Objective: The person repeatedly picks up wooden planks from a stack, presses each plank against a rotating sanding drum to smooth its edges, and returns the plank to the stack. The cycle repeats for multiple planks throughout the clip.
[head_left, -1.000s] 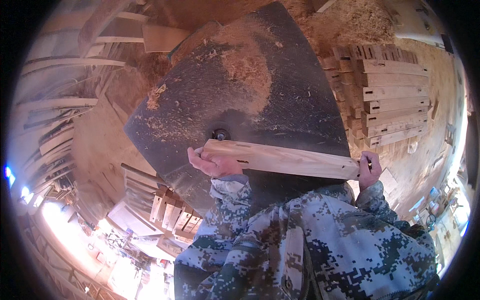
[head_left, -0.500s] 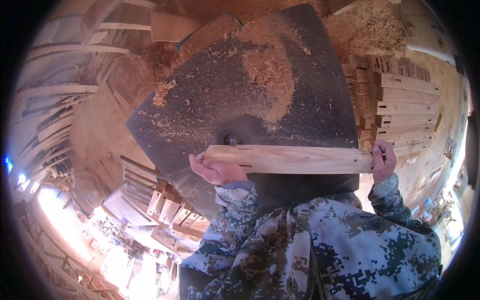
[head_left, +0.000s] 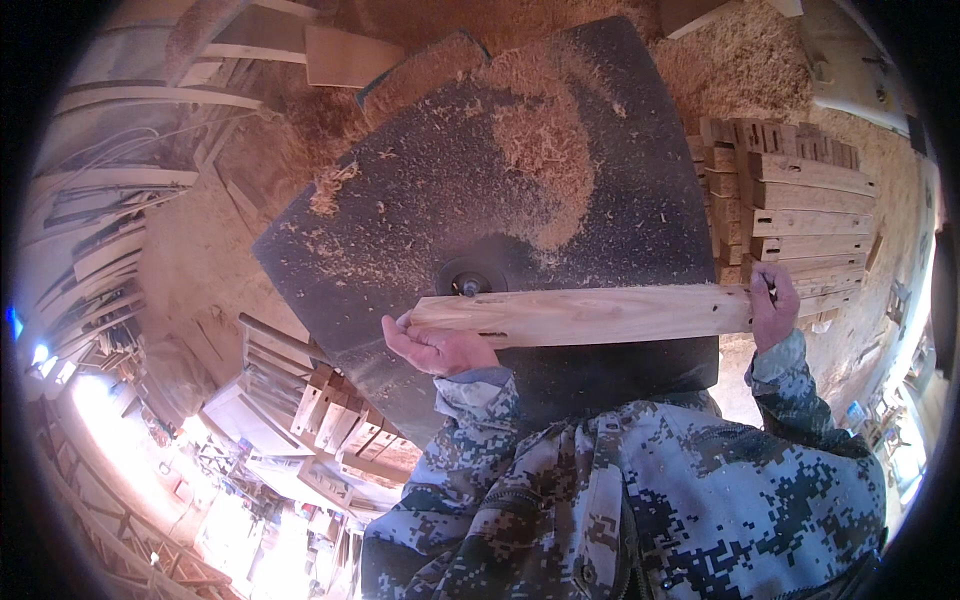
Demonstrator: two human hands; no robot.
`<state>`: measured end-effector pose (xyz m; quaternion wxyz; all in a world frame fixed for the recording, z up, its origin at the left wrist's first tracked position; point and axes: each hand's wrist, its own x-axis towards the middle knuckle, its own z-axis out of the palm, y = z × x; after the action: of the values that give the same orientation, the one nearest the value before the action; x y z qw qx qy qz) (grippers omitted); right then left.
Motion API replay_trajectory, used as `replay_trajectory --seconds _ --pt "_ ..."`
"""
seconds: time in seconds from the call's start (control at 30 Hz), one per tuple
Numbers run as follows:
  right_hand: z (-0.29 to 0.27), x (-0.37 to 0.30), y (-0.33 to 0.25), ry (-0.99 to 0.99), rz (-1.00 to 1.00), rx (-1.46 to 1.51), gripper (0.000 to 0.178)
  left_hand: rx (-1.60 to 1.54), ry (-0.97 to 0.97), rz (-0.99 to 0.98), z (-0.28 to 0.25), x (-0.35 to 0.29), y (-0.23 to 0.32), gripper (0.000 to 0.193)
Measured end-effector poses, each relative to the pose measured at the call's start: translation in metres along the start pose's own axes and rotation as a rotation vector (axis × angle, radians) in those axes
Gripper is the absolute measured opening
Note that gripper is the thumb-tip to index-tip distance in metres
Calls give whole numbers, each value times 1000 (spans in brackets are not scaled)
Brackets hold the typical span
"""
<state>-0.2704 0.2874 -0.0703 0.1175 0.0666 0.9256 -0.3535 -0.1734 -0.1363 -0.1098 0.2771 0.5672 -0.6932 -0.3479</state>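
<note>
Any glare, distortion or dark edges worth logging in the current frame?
Head view: white glare burns out parts of the lower-left background; the right edge of the dark tabletop looks bowed, likely by the fisheye; the corners fall to black; the wooden board stays clearly readable.

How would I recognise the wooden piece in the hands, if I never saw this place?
Find the big dark table strewn with shavings. Across its near part stretches a pale bar, left hand at one end, right hand at the other. Unlike the stacked bars, it lies singly, beside the spindle.
</note>
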Motion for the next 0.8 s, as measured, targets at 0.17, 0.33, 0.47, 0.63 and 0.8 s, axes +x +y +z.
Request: replay_trajectory --seconds 0.17,0.33,0.47,0.63,0.8 --pt "4 17 3 12 -97 20 14 -43 25 -96 2 0 -3 46" --pt "5 28 3 -9 -133 51 12 -133 18 -156 1 -1 1 43" --pt "5 12 -8 -49 -85 21 11 -140 17 -173 -9 6 2 47" --pt "19 -25 -27 -75 -77 45 13 -57 34 -190 -22 26 -4 57" --pt "30 -32 -40 -83 -44 43 14 -109 34 -173 -18 43 -14 66"
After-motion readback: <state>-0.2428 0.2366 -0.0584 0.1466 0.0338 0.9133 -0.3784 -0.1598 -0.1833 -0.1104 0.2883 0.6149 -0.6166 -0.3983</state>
